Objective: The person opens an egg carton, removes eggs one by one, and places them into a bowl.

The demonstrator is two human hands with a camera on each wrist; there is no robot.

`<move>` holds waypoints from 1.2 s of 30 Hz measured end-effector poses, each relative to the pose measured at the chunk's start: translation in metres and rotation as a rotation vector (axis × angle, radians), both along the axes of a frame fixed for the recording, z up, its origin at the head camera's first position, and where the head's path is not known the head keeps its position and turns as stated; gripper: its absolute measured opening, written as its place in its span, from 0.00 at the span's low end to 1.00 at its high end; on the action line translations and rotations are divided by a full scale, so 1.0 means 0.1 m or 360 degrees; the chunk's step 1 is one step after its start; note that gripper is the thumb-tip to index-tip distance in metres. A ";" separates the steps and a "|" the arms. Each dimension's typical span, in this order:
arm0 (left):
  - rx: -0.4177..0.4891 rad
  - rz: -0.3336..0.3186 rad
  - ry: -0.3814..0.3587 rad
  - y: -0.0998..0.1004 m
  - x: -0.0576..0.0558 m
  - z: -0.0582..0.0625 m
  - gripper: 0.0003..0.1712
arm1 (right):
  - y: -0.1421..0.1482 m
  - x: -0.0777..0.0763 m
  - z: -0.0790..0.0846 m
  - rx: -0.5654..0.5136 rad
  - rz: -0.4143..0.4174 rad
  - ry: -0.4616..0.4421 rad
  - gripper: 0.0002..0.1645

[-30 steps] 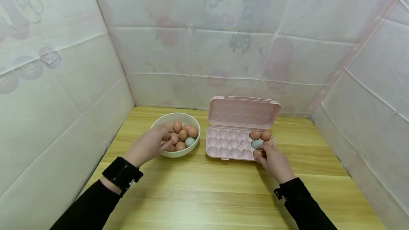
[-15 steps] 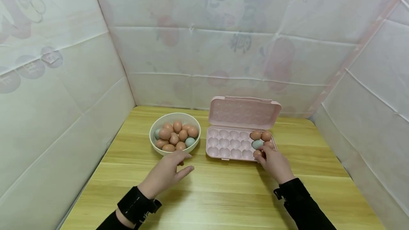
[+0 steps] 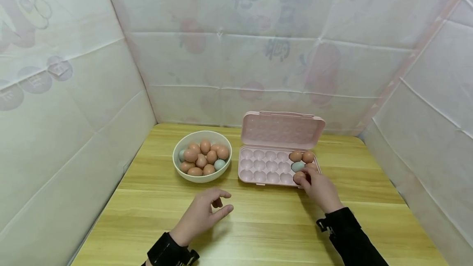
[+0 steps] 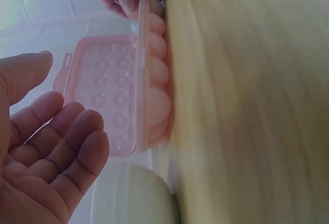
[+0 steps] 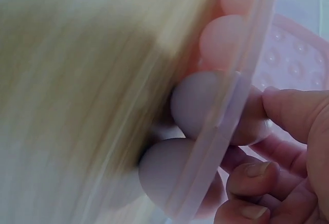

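Note:
My right hand [image 3: 321,192] is at the front right of the pink egg carton [image 3: 258,165], thumb and fingers pinching a brown egg [image 3: 298,177] in a front-row cup. In the right wrist view the thumb [image 5: 293,108] presses this egg [image 5: 252,116] just above the carton's rim. A pale blue egg [image 3: 297,166] and several brown eggs [image 3: 307,157] fill cups on the right side, partly hidden by the fingers. My left hand [image 3: 201,214] hovers over the table in front of the bowl, fingers loosely bent, palm bare in the left wrist view.
A cream bowl [image 3: 201,179] holds several brown eggs [image 3: 201,160] and pale blue ones [image 3: 219,164], left of the carton. The carton's lid [image 3: 282,130] stands raised at the back. White printed sheets [image 3: 221,60] enclose the wooden table [image 3: 258,225].
My left hand has left the eggs in the bowl and drawn back toward the front and right, with nothing in it. The right hand has stayed at the same carton cup.

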State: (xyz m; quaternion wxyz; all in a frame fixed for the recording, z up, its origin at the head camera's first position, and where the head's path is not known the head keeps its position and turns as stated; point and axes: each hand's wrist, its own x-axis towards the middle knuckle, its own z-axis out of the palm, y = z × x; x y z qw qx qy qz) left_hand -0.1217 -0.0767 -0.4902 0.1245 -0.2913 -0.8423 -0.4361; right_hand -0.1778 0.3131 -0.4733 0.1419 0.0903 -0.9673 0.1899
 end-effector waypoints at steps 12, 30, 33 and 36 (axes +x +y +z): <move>0.0046 -0.0007 0.0051 0.05 0.03 -0.03 0.11 | -0.03 0.13 0.15 -0.1014 0.0056 -0.0466 0.27; 0.0219 0.0026 0.0248 0.34 -0.02 0.11 0.29 | -0.58 0.41 0.22 -0.2128 0.0801 -0.0873 0.10; 0.0234 0.0002 0.0301 0.41 -0.03 0.13 0.34 | -0.67 0.42 0.19 -0.2133 0.0859 -0.0915 0.11; 0.0251 -0.0030 0.0344 0.48 -0.05 0.16 0.37 | -0.75 0.44 0.16 -0.2132 0.0885 -0.0946 0.11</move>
